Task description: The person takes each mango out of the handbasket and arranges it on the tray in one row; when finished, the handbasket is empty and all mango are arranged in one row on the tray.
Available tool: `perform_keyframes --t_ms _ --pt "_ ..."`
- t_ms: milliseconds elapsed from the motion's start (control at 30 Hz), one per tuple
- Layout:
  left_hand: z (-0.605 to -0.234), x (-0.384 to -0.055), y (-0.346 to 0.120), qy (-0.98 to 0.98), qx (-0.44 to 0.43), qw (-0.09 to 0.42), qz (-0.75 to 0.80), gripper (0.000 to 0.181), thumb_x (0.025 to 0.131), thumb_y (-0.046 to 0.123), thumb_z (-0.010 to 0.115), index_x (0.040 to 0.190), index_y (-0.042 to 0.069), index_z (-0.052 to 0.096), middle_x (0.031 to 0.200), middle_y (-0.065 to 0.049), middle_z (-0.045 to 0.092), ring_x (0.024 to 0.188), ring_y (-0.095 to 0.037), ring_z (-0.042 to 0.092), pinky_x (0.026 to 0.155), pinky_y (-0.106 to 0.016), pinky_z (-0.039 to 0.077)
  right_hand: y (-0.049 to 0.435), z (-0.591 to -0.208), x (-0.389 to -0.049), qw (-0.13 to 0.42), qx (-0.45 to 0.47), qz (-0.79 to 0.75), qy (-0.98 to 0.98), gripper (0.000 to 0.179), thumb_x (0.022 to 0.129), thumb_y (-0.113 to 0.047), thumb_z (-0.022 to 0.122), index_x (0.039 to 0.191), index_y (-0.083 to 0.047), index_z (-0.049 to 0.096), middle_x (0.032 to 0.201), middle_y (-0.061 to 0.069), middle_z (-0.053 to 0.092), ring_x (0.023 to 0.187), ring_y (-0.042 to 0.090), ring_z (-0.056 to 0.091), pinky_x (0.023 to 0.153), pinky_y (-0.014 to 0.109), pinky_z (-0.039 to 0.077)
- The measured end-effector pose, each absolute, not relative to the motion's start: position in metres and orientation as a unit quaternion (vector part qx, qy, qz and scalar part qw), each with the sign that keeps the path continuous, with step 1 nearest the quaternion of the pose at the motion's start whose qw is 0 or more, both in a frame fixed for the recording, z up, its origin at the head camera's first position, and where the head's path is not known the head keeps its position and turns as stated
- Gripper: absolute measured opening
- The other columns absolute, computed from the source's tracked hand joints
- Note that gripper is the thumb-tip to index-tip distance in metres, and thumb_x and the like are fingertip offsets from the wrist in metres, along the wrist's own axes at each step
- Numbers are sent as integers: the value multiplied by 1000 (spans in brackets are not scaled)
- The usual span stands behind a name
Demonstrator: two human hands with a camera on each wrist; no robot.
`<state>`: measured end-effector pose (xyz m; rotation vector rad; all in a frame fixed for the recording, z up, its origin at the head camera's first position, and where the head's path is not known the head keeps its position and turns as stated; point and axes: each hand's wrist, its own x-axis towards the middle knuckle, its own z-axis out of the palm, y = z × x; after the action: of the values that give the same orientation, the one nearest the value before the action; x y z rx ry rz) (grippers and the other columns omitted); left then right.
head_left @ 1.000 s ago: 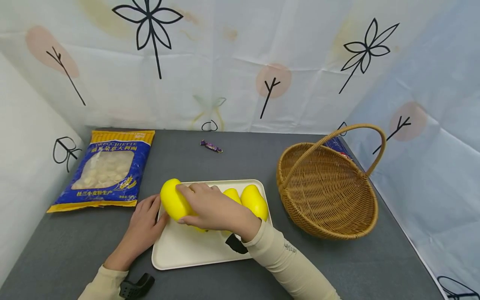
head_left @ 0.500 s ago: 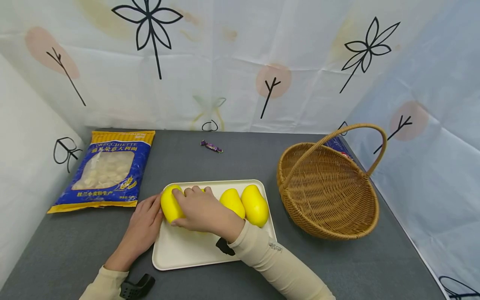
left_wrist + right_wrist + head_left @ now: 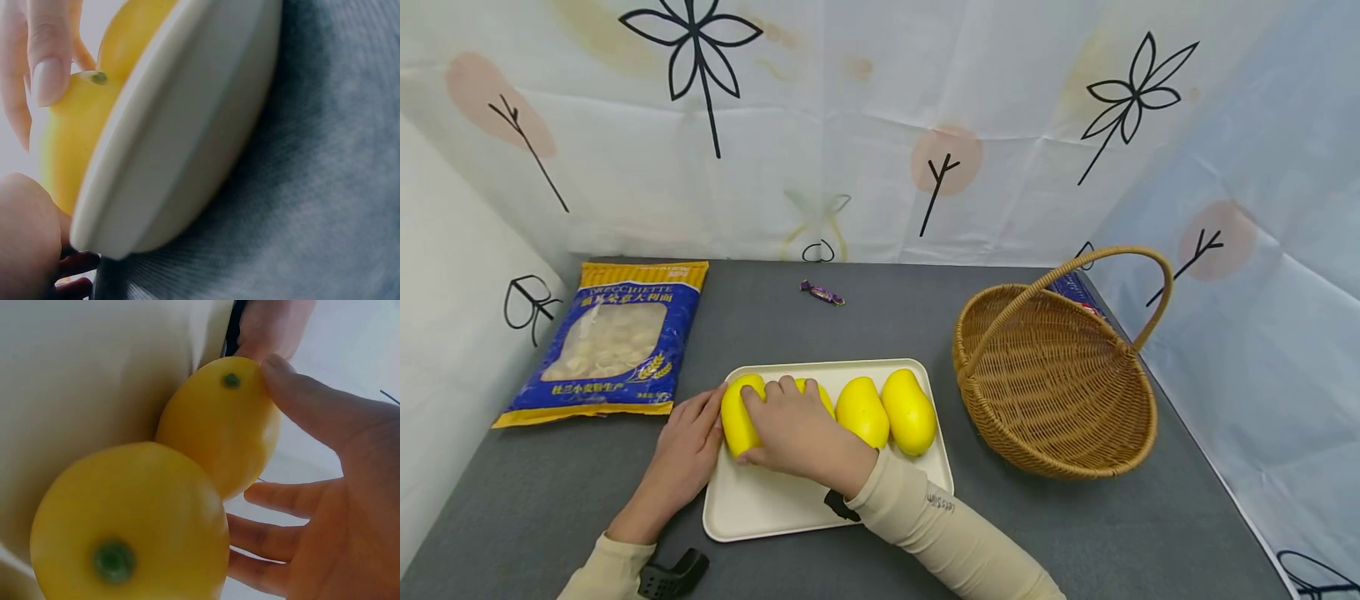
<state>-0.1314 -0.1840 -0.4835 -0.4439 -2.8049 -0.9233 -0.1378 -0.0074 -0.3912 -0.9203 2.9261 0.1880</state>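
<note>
In the head view, a cream tray (image 3: pixel 775 517) bears several yellow mangoes in a row. My right hand (image 3: pixel 805 433) grips the leftmost mango (image 3: pixel 739 421), which stands at the tray's left end. The right wrist view shows the thumb (image 3: pixel 300 394) near the stem of that mango (image 3: pixel 219 431) and the index fingertip at its lower side. Other fingers lie beside the neighbouring mango (image 3: pixel 131 519). At the tray's left rim my left hand (image 3: pixel 685 446) rests with fingers extended, touching the edge. Two further mangoes, one in the middle (image 3: pixel 862 412) and one at the right (image 3: pixel 909 412), show fully.
A wicker basket (image 3: pixel 1060 392) with a tall handle stands right of the tray, a blue package (image 3: pixel 1075 290) partly hidden behind it. On the left lies a blue and yellow pasta bag (image 3: pixel 610 333). A purple wrapped candy (image 3: pixel 822 292) lies at the back.
My right hand has lowered the leftmost mango onto the tray and shifted slightly left and down. The mangoes on the right are more exposed. The left hand stays at the rim.
</note>
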Motion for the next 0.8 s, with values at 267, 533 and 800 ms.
perform_keyframes --t_ms 267,533,800 --pt "-484 -130 -184 -938 -143 96 -302 45 102 16 40 145 1 39 134 -22 46 123 -43 37 98 -63 29 -9 -394 -133 12 -299 68 952 84 77 -70 62 141 -19 43 116 0 58 104 17 50 83 37 41" --pt "-485 -125 -189 -934 -133 95 -316 45 102 12 40 145 1 38 134 -23 46 123 -44 36 97 -63 28 -9 -392 -128 11 -304 60 951 87 77 -73 57 143 -20 41 120 0 57 106 17 49 85 38 40" --pt "-455 -122 -190 -926 -109 8 -360 46 102 8 35 146 -3 32 139 -27 39 127 -45 36 104 -65 28 39 -357 -139 19 -275 -24 961 84 85 -69 50 148 -15 34 137 7 49 128 26 41 103 48 37"
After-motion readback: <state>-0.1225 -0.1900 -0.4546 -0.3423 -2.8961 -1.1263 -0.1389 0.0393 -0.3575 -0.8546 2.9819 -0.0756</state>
